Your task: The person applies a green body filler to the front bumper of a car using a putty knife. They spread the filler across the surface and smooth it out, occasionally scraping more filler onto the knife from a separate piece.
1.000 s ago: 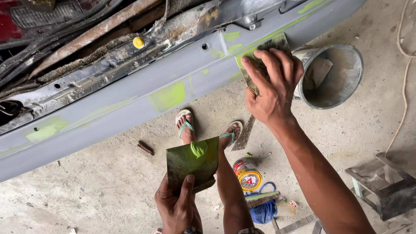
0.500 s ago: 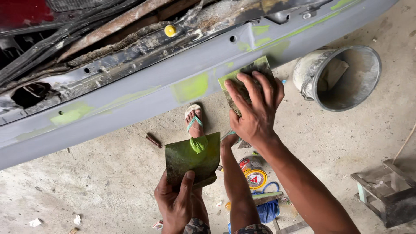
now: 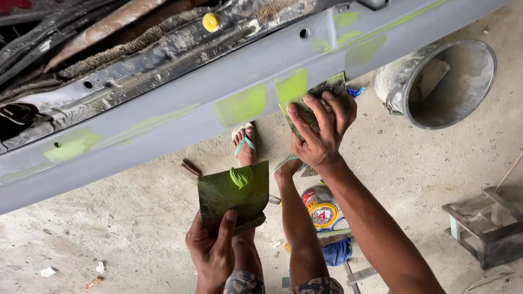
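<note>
We see that our right hand [image 3: 321, 133] has slid to the left along the grey car panel [image 3: 163, 147] since a moment ago. Back then it was up near the grey bucket [image 3: 444, 81] at the upper right of the frame, and now it is at the middle of the frame, just beside a fresh green patch [image 3: 242, 104]. So the rubbing spot has moved along the panel, and there are more green patches further left, near the left edge of the frame. Our right hand's grip is spread wide and flat, fingers apart, and it presses a dirty green scraper pad [image 3: 318, 92] onto the panel. The pad is mostly hidden under the fingers, so we can only see its top corner. Our left hand [image 3: 212, 250] has stayed low in the frame, at the bottom middle. Its grip is closed tight on the lower edge of a flat green mixing board [image 3: 234, 196], with the thumb on top. A blob of green putty [image 3: 241, 177] sits at the top edge of the board. Below it we see our feet in sandals [image 3: 243, 144] on the concrete floor [image 3: 109, 234], and a small round tin [image 3: 321, 209] lies near our leg.
</note>
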